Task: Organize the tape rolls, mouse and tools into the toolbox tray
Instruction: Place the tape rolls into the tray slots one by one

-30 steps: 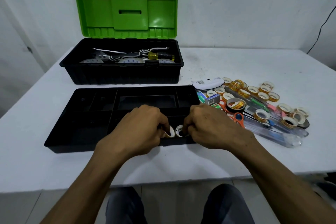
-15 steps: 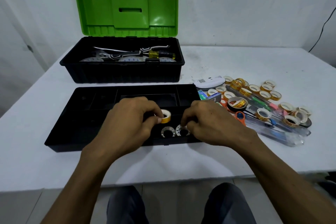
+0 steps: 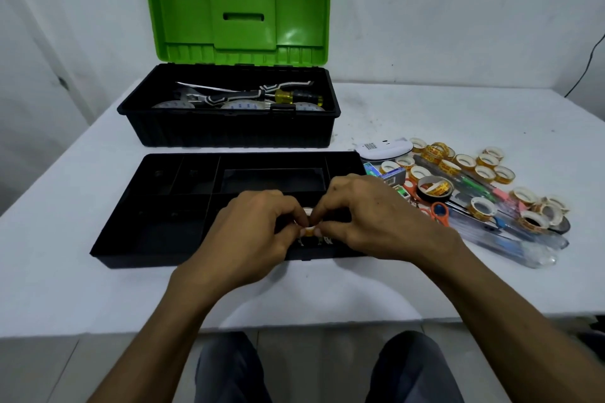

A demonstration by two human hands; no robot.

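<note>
Both the left hand point(image 3: 258, 222) and the right hand point(image 3: 370, 216) have curled fingers, pinching one small yellow tape roll point(image 3: 308, 232) between their fingertips, at the front compartment of the black plastic toolbox tray point(image 3: 170, 226). Loose yellow tape rolls point(image 3: 465, 162) and a white computer mouse point(image 3: 384, 149) lie on the white table point(image 3: 425, 108) — right of the tray.

We sit at a white table point(image 3: 458, 114) whose far edge meets plain, scuffed white walls point(image 3: 458, 10) (a cable point(image 3: 586, 69) hangs down beyond the right corner). With the green-lidded toolbox point(image 3: 229, 131) open on it, we take this for a simple workroom.
</note>
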